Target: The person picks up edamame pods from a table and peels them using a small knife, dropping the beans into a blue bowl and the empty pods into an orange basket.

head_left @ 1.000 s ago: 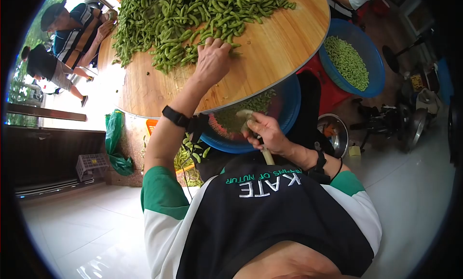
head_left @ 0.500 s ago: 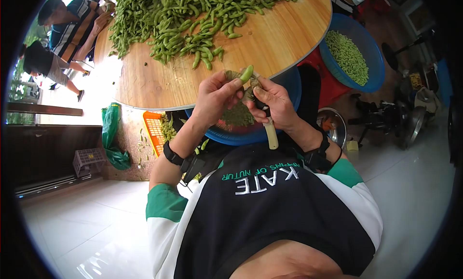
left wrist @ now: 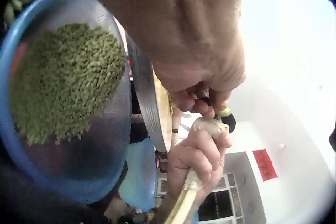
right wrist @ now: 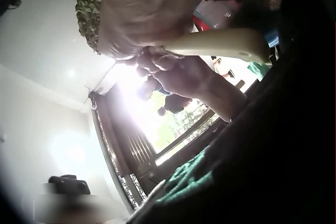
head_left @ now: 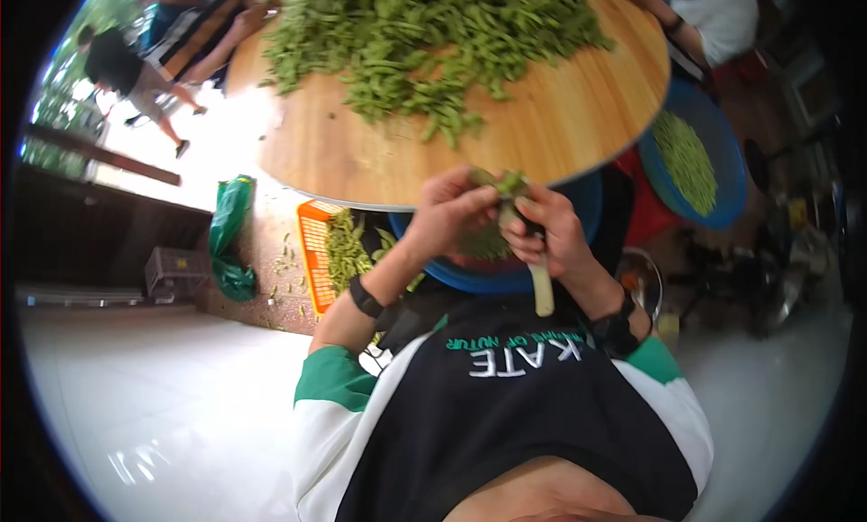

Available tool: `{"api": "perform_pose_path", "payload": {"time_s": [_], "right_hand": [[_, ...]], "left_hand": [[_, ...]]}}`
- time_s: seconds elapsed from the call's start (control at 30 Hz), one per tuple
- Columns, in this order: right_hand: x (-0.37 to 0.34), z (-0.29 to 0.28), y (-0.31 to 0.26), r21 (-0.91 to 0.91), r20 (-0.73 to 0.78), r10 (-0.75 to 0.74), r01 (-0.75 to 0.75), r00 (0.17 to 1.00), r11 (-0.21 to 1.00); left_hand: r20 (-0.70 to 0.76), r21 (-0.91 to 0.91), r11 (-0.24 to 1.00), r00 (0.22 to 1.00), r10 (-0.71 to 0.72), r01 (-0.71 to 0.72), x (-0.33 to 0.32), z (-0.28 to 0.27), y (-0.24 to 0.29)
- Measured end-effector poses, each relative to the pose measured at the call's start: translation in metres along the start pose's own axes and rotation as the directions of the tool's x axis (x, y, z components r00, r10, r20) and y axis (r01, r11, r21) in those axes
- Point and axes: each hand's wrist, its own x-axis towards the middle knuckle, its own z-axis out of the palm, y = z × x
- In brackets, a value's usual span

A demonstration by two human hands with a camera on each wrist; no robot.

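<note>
My left hand and right hand meet just off the near edge of the round table. Between their fingertips is a green soybean pod, which my left thumb and fingers pinch. In my right hand I grip a tool by its long cream handle; its working end is hidden by the fingers. The handle also shows in the right wrist view, sticking out of the fist. Below the hands stands a blue tub holding a heap of shelled green beans.
A big pile of pods covers the far part of the wooden tabletop. An orange crate of pods stands at lower left. Another blue tub of beans is at right. Other people sit around the table.
My left hand has come from the pile on the table to my right hand, bringing a pod. The pod now lies more between both hands. The head view has shifted.
</note>
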Motion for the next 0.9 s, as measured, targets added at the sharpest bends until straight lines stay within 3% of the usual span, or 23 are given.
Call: {"api": "perform_pose_path", "payload": {"time_s": [0.07, 0.3, 0.33, 0.4, 0.43, 0.47, 0.5, 0.53, 0.6, 0.63, 0.77, 0.83, 0.87, 0.9], "right_hand": [[0.0, 0.002, -0.001, 0.081, 0.046, 0.019, -0.022, 0.999, 0.996], [-0.001, -0.021, 0.01, 0.166, 0.168, 0.07, -0.099, 0.983, 0.981], [-0.002, -0.029, 0.013, 0.2, 0.161, 0.079, -0.111, 0.984, 0.973], [-0.002, -0.032, 0.014, 0.225, 0.169, 0.092, -0.13, 0.981, 0.966], [-0.003, -0.03, 0.014, 0.22, 0.094, 0.122, -0.14, 0.988, 0.965], [-0.005, -0.027, 0.013, 0.219, 0.015, 0.152, -0.151, 0.988, 0.964], [-0.006, -0.024, 0.01, 0.186, 0.025, 0.168, -0.169, 0.986, 0.968], [-0.006, -0.025, 0.01, 0.187, 0.028, 0.168, -0.171, 0.985, 0.967], [-0.006, -0.028, 0.01, 0.228, 0.009, 0.199, -0.196, 0.98, 0.954], [-0.006, -0.028, 0.01, 0.227, 0.011, 0.198, -0.195, 0.98, 0.954], [-0.007, -0.025, 0.014, 0.363, 0.075, 0.236, -0.247, 0.969, 0.898], [-0.007, -0.019, 0.017, 0.429, 0.108, 0.222, -0.247, 0.969, 0.869], [-0.007, -0.017, 0.016, 0.436, 0.125, 0.199, -0.234, 0.972, 0.869], [-0.008, -0.016, 0.016, 0.443, 0.141, 0.176, -0.221, 0.974, 0.869]], "left_hand": [[0.033, -0.214, 0.961, 0.985, -0.172, 0.175, -0.007, 0.008, 0.018], [0.237, -0.51, 0.802, 0.947, -0.216, 0.311, -0.002, -0.004, -0.012], [0.23, -0.501, 0.802, 0.943, -0.24, 0.326, -0.003, -0.003, -0.012], [0.032, -0.009, 0.977, 0.977, -0.211, 0.211, -0.003, -0.001, -0.003], [0.023, -0.005, 0.979, 0.979, -0.202, 0.202, -0.005, -0.001, -0.005], [0.06, 0.423, 0.885, 0.981, 0.185, -0.193, -0.009, 0.001, -0.009], [0.255, 0.722, 0.479, 0.835, 0.487, -0.499, -0.011, 0.002, -0.007], [0.254, 0.724, 0.477, 0.836, 0.487, -0.498, -0.012, 0.003, -0.005], [0.449, 0.837, -0.008, 0.68, 0.58, -0.546, -0.012, 0.006, 0.001], [0.477, 0.853, -0.087, 0.701, 0.53, -0.515, -0.013, 0.006, 0.0], [0.459, 0.875, -0.104, 0.743, 0.487, -0.473, -0.021, 0.009, 0.011], [0.439, 0.814, 0.13, 0.745, 0.502, -0.566, -0.017, 0.009, 0.022], [0.437, 0.814, 0.132, 0.747, 0.502, -0.565, -0.016, 0.009, 0.025], [0.405, 0.774, 0.249, 0.757, 0.513, -0.583, -0.014, 0.01, 0.027]]}}
